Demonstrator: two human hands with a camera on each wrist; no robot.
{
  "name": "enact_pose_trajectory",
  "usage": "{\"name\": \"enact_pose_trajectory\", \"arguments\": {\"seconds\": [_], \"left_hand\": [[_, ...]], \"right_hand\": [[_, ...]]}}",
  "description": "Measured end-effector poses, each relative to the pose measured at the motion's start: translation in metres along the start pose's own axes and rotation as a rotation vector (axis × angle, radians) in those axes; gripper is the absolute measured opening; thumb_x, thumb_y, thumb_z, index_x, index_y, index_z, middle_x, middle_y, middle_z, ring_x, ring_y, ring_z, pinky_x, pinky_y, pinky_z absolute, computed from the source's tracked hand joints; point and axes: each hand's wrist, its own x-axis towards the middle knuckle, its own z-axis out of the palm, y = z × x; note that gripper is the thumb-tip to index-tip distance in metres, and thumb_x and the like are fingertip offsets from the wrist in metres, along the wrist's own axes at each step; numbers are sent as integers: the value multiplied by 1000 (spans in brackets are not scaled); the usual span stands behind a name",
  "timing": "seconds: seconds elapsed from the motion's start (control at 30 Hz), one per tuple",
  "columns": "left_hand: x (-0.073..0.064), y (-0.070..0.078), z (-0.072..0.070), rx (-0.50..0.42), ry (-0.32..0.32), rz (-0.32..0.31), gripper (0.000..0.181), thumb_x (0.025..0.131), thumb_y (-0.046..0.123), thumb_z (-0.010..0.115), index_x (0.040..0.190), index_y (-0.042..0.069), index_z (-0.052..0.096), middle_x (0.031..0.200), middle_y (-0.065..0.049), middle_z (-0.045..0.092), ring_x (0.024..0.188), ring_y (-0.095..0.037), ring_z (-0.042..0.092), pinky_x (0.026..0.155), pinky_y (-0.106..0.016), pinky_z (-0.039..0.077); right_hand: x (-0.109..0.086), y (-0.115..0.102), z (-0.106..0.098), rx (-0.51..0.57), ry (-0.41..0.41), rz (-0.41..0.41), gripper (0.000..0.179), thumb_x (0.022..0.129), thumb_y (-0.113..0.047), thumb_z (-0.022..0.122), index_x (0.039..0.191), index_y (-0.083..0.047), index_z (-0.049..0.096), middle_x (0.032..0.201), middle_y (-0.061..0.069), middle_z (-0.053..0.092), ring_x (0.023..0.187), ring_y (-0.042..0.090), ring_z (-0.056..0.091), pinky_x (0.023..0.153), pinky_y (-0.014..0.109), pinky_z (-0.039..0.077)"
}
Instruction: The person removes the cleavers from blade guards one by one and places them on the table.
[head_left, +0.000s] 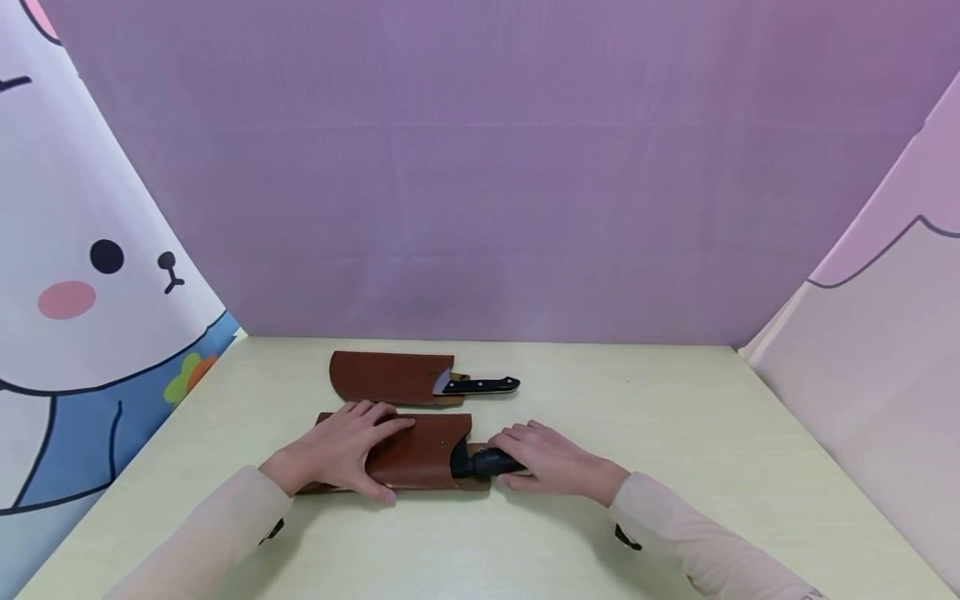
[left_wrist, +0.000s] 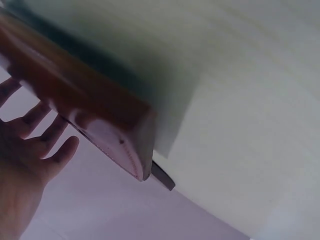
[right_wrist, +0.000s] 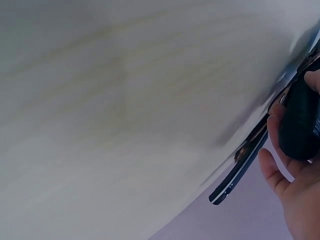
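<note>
A brown leather sheath (head_left: 420,450) lies flat on the table, and my left hand (head_left: 341,450) rests across its left part. The fingers spread over the leather toward the far edge, while the thumb lies at the near edge. From the sheath's right end sticks out the thick black handle of a knife (head_left: 491,463). My right hand (head_left: 551,458) grips that handle, with the thumb on the near side. In the right wrist view the rounded butt of the knife handle (right_wrist: 299,125) shows between thumb and fingers. The blade is mostly hidden in the sheath.
Behind lies a second brown sheath (head_left: 390,377) holding a knife with a riveted black handle (head_left: 483,386) pointing right. The pale table (head_left: 637,383) ends at a purple back wall (head_left: 487,208). Cartoon-printed panels (head_left: 67,250) stand at both sides.
</note>
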Motion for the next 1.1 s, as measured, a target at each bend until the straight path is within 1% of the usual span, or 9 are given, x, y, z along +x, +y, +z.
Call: {"name": "enact_pose_trajectory", "arguments": {"seconds": [0.17,0.43,0.57,0.77,0.97,1.1], "left_hand": [[2,1,-4,18,17,15,100,58,84,53,136,23,44,127,-6,46,108,-23,46,90,-47,37],[3,3,-11,46,40,18,101,56,85,52,136,24,43,126,-4,47,107,-22,46,89,-46,37],[2,5,-16,45,38,9,101,56,83,55,137,24,43,126,-6,47,108,-23,46,90,-46,36],[2,8,-20,50,38,-5,99,57,81,58,137,25,42,127,-6,47,110,-24,45,93,-46,35],[2,9,-21,65,46,-10,99,57,81,57,137,25,41,128,-6,46,111,-24,45,94,-46,35],[2,10,-21,65,49,-16,99,57,82,57,138,25,41,129,-6,45,112,-25,44,94,-47,34]], "right_hand": [[-1,0,-4,29,17,-5,35,84,-29,62,115,-16,53,96,-5,63,77,3,49,70,21,39],[-2,2,-6,82,50,-18,35,83,-26,62,115,-16,52,100,-5,61,79,3,47,69,19,37],[-3,2,-6,96,55,3,35,84,-26,61,115,-17,51,101,-6,60,78,3,46,71,21,38],[-5,1,-8,147,61,34,35,85,-26,61,117,-19,51,105,-7,58,82,5,46,75,23,37],[-7,0,-9,188,61,59,36,85,-26,61,119,-19,50,107,-9,57,84,5,45,77,24,36],[-8,-1,-8,195,63,74,37,85,-27,61,119,-20,49,108,-9,57,86,4,45,78,24,36]]}}
